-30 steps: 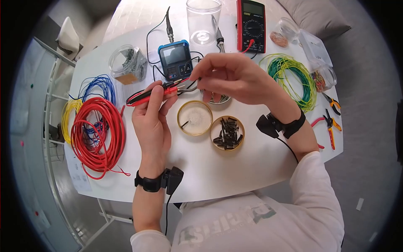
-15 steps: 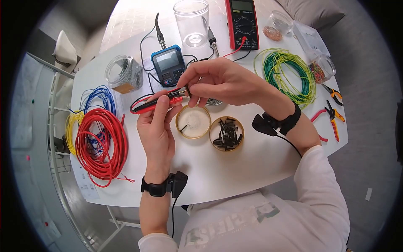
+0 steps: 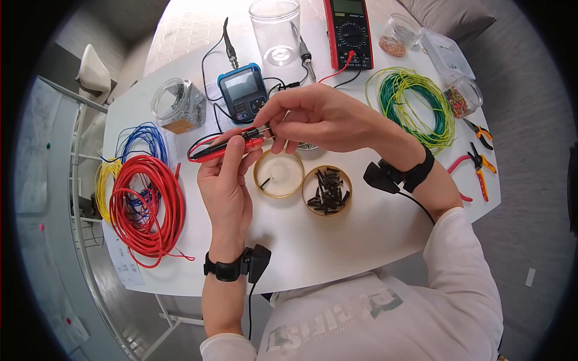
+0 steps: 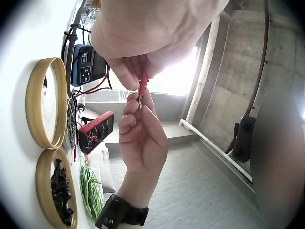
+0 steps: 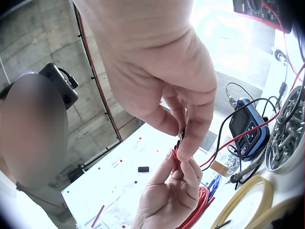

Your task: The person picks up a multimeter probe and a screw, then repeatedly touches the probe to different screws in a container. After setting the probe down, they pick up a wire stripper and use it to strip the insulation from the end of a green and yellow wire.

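Two multimeter probes, a red probe [image 3: 255, 142] and a black probe [image 3: 219, 153], lie side by side in my left hand [image 3: 224, 186], gripped between thumb and fingers. Their metal tips point right, toward the other hand. My right hand [image 3: 322, 120] pinches a small dark piece [image 5: 181, 135] right at those tips; fingers hide most of it, and I cannot tell its kind. Below the hands stand two round, gold-rimmed dishes: the left dish [image 3: 256, 180] has one black piece inside, the right dish [image 3: 350, 194] a heap of black pieces [image 3: 328, 191].
A red multimeter [image 3: 351, 36] and a blue handheld tester [image 3: 242, 89] stand at the back, near a clear jar [image 3: 276, 30]. Red wire [image 3: 147, 213] lies at left, green wire [image 3: 412, 111] at right beside pliers [image 3: 478, 171]. A screw tub [image 3: 179, 105] sits back left.
My right fingers have come closer to the probe tips, closing the gap seen a second ago. The head view has shifted slightly. Over the last half second the hands hardly move.
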A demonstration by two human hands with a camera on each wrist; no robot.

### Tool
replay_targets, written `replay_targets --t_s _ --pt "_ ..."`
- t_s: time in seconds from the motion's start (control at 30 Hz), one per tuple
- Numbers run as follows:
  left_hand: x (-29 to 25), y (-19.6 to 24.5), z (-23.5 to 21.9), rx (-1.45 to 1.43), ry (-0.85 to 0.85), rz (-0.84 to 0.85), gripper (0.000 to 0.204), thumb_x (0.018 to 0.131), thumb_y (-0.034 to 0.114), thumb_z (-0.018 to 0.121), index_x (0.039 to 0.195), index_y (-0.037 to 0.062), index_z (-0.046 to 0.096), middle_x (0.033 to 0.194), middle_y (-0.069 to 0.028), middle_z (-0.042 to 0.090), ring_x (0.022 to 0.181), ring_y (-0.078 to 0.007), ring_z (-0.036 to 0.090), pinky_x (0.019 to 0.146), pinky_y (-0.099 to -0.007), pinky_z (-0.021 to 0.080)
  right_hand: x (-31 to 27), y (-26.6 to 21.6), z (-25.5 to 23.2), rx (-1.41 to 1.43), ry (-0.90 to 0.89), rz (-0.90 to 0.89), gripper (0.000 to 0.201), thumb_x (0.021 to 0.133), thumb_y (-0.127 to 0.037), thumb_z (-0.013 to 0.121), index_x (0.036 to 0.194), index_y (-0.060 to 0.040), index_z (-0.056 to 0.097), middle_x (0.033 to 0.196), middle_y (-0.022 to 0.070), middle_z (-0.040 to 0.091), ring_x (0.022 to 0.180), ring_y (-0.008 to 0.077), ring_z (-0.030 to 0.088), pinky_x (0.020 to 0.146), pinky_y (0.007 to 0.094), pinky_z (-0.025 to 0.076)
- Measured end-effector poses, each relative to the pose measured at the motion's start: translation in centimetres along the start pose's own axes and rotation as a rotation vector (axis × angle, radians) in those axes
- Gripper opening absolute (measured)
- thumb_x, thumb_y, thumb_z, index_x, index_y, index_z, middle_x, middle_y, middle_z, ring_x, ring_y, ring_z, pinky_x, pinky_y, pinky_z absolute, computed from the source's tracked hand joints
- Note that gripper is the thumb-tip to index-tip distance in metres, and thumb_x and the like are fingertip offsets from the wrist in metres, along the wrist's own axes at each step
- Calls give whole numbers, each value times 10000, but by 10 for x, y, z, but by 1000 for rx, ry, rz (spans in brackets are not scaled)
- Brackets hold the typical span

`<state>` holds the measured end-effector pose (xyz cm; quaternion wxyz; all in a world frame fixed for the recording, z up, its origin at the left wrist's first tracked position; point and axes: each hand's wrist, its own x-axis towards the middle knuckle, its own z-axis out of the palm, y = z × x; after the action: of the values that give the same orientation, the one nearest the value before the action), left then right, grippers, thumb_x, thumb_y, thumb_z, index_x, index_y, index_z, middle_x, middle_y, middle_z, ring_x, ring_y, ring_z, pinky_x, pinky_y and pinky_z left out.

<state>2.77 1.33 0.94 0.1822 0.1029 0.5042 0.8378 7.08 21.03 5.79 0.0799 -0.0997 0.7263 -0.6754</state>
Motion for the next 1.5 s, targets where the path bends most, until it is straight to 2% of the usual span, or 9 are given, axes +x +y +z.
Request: replay_targets --t_s 0.5,0.7,0.8,0.87,0.97,1.03,1.13,1.27,1.5 --pt "4 2 -4 -3 70 4 246 953 139 577 1133 -29 593 939 -98 690 875 -150 679 798 -236 565 -2 2 -5 -164 4 95 220 935 -38 483 1122 25 580 870 51 650 819 108 661 721 238 541" --pt "5 2 -6 -36 73 6 227 940 124 596 1105 -32 611 950 -108 687 863 -168 684 787 -246 571 -3 1 -4 -205 23 125 151 931 -68 518 1015 20 607 825 52 663 764 106 661 676 236 528" --pt "6 1 -6 -55 77 10 208 928 108 613 1081 -33 630 961 -115 681 859 -183 685 776 -255 577 -6 -4 -6 -437 -73 82 102 918 -91 565 943 -5 615 773 58 659 702 111 654 628 247 504" --pt "5 1 -6 -54 79 8 210 926 107 616 1083 -33 630 962 -114 680 861 -183 684 778 -256 577 -10 -10 -2 -606 -125 10 101 825 -106 622 879 -22 634 742 97 661 701 229 662 627 340 499" --pt "5 1 -6 -59 77 18 215 924 106 619 1085 -35 629 973 -113 677 865 -182 682 782 -261 578 -16 -8 4 -727 -277 38 96 807 -105 631 876 -39 636 749 102 660 733 286 649 644 370 495" --pt "5 2 -7 -30 50 18 237 947 123 585 1126 -32 600 973 -108 682 876 -166 682 797 -246 564 -20 -4 9 -867 -408 18 143 795 -99 659 921 -51 612 776 65 623 756 279 627 663 398 483" --pt "7 1 -10 -51 50 7 230 946 115 583 1122 -32 603 984 -108 676 873 -168 681 796 -254 566 -31 3 21 -1031 -549 21 134 796 -96 637 899 -25 591 878 110 623 792 299 641 674 428 503" --pt "9 1 -11 -51 54 2 220 946 109 579 1113 -31 608 978 -102 674 870 -166 679 796 -259 568 -39 7 32 -1146 -548 63 134 793 -51 596 908 4 553 907 122 618 729 305 640 643 422 509" --pt "10 4 -13 -97 19 -24 218 931 90 601 1096 -52 620 975 -112 668 867 -198 685 781 -302 580 -47 27 28 -1132 -458 5 137 787 -53 604 895 2 540 924 123 595 755 303 640 658 417 517"
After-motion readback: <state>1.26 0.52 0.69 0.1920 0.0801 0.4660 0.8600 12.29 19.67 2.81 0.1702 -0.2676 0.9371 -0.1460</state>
